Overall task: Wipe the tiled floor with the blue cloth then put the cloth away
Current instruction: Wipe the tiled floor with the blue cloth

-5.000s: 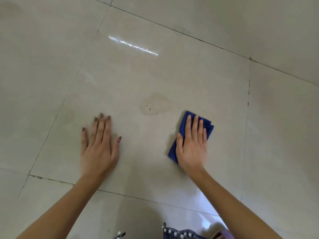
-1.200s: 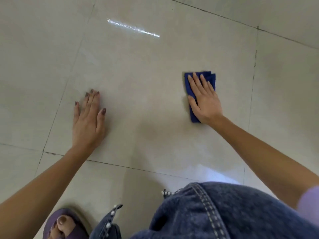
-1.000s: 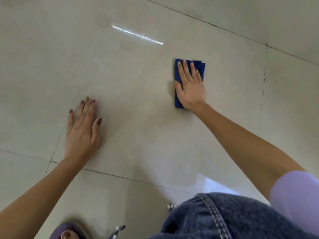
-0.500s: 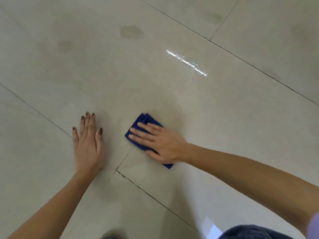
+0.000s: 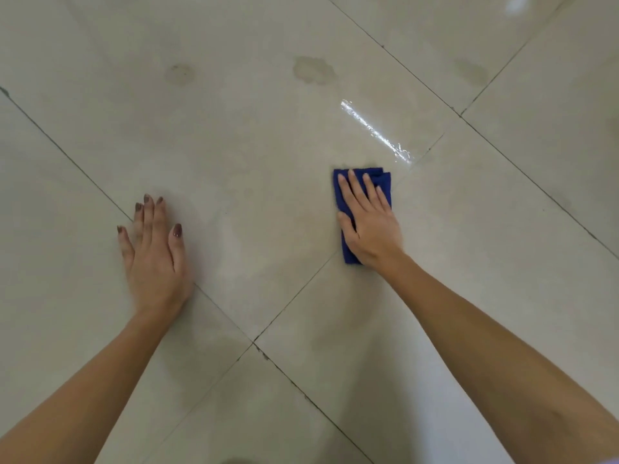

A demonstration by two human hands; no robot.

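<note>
Cloth [image 5: 384, 178] farther right (under right hand [image 5: 371, 229])

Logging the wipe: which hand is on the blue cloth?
The right hand, fingers flat on the blue cloth; the left hand rests on bare tile.

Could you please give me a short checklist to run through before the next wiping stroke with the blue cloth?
1. Cloth under control: the right hand lies flat on the blue cloth, fingers straight: ok.
2. Cloth folded and lying flat on the tiled floor: ok.
3. Support: the left hand rests flat on the floor, apart from the cloth: ok.
4. Floor ahead clean: dull stains show beyond both hands: not ok.
5. Cloth damp enough: cannot tell.
6. Place to put the cloth away: none in view, cannot tell.
</note>
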